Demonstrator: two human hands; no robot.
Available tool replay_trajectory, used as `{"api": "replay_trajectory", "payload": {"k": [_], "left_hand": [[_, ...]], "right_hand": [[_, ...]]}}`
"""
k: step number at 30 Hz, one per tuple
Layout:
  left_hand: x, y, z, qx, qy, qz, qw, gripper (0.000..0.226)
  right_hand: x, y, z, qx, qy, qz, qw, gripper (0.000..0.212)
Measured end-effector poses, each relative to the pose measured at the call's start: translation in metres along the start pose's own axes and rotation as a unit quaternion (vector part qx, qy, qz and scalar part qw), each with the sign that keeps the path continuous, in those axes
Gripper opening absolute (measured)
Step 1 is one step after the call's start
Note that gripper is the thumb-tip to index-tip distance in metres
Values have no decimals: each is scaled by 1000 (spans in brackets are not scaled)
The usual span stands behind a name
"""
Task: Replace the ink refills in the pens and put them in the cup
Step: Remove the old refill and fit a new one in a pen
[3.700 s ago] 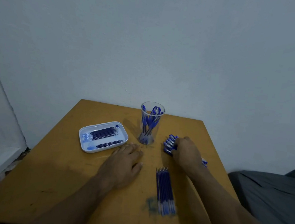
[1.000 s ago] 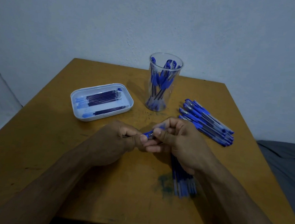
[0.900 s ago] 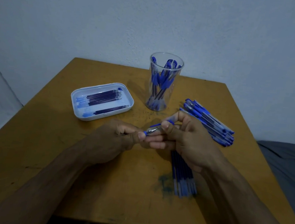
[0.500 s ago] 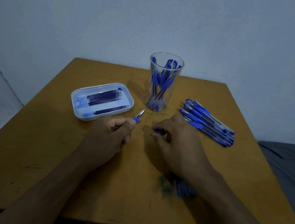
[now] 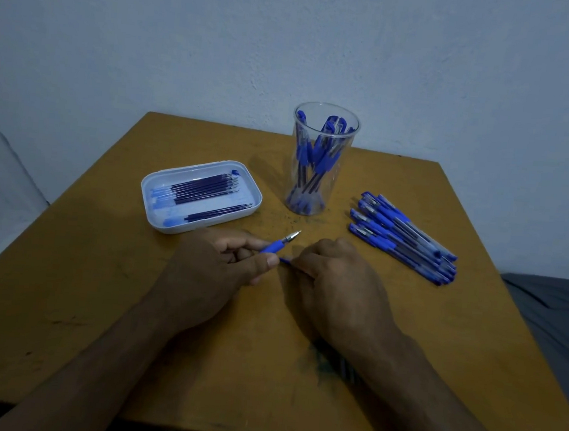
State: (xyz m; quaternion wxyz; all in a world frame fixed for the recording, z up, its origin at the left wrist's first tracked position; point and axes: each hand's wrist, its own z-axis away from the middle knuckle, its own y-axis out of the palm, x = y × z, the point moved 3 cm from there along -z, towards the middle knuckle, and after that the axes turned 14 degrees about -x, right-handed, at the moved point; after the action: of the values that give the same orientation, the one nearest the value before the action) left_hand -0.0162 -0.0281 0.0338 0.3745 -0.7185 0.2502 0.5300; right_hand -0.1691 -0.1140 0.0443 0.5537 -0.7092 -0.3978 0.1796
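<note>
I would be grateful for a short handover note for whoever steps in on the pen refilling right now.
Left hand grips the pen by its blue grip, metal tip pointing toward the cup.
Right hand is curled over something small and blue at the table; what it is cannot be made out.
Done: several pens stand in the cup.
Left: a pile of pens lies right of the cup. The white tray holds loose refills. More refills lie partly hidden under the right forearm.

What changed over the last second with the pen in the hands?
The pen came apart: left hand holds the tip section, pulled left; right hand grips the rest, lowered to the table. Cup, tray and pen pile stayed put.
</note>
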Motion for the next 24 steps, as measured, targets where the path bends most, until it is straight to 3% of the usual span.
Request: {"api": "replay_trajectory", "payload": {"k": [3,6,9,12,17,24], "left_hand": [[1,0,0,6,13,-2,1000,12],[3,1,0,9,25,-7,1000,17],[4,2,1,17,49,-28,998,24],[3,5,3,24,77,-60,995,23],[3,8,4,36,97,-85,991,16],[2,9,4,41,101,-90,990,11]], "right_hand": [[-10,1,-2,-71,50,-74,993,28],[-20,-7,-4,-111,154,-222,956,19],[-20,-11,-4,-85,218,-350,907,36],[-16,-11,-2,-55,235,-363,900,50],[-17,-12,-3,-40,239,-370,897,34],[-16,-10,-3,-23,249,-364,897,27]]}}
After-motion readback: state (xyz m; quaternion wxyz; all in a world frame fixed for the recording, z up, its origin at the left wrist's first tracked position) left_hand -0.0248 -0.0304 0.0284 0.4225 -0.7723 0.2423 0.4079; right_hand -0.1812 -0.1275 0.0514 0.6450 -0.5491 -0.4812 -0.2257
